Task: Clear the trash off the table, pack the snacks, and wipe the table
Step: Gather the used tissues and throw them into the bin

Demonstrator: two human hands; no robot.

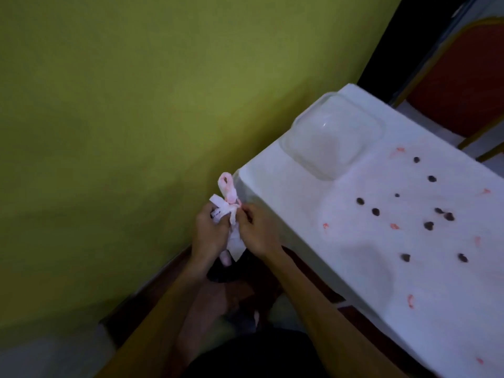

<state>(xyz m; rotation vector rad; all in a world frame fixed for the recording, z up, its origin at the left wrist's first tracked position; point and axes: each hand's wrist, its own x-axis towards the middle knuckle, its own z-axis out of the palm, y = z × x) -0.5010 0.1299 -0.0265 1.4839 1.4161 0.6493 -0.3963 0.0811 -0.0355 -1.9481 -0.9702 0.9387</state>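
Both hands, left hand (210, 230) and right hand (256, 230), are close together, pinching what looks like a small white-and-pink bag (230, 208) held off the table (354, 268) edge, over the floor. If the twist at its neck is loose, I'd expect it to slip open and drop whatever's inside. The clear plastic box (334, 135) on the table looks empty. The dark snacks (375, 211) and pink scraps (394, 226) lie scattered on the cloth.

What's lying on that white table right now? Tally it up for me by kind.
Dark snack pieces: 10
Pink-red scraps: 7
Clear plastic container: 1
Total: 18
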